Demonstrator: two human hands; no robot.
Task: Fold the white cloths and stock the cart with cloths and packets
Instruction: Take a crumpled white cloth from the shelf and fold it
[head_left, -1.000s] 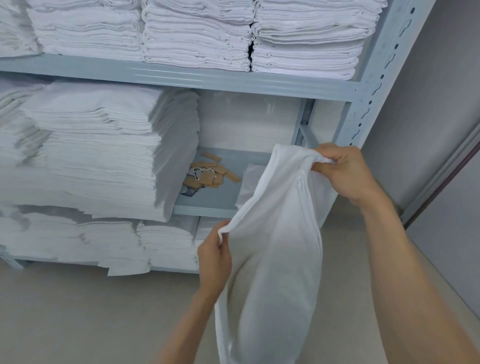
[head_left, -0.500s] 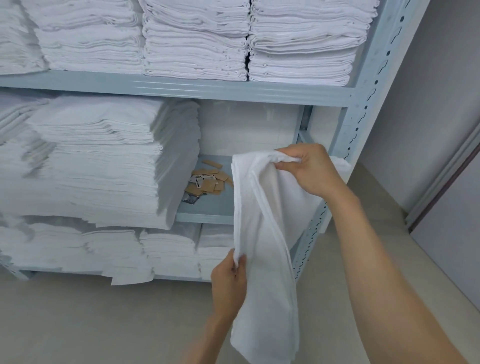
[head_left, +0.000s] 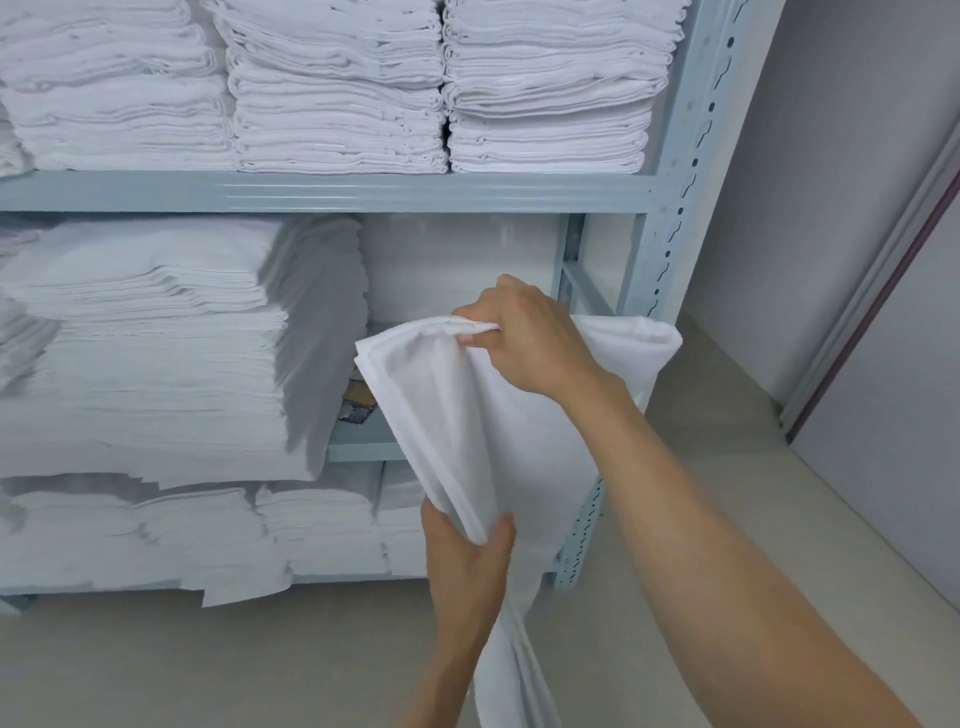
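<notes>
While the white cloth (head_left: 483, 415) hangs in front of the shelving, it covers most of the brown packets (head_left: 358, 397).

Can't really make out those packets, just a sliver on the middle shelf (head_left: 363, 441) beside the big stack of folded cloths (head_left: 156, 338). Right hand (head_left: 524, 338) is raised, fingers curled over the bunched top edge. Left hand (head_left: 467, 561) sits lower, pinching the hem between thumb and fingers. Cloth's tail runs off the bottom edge.

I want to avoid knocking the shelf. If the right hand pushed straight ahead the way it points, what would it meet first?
Probably the tall stack of folded cloths on the middle shelf: the right hand, gripping the white cloth, points left toward it. Depth is unclear.
</notes>
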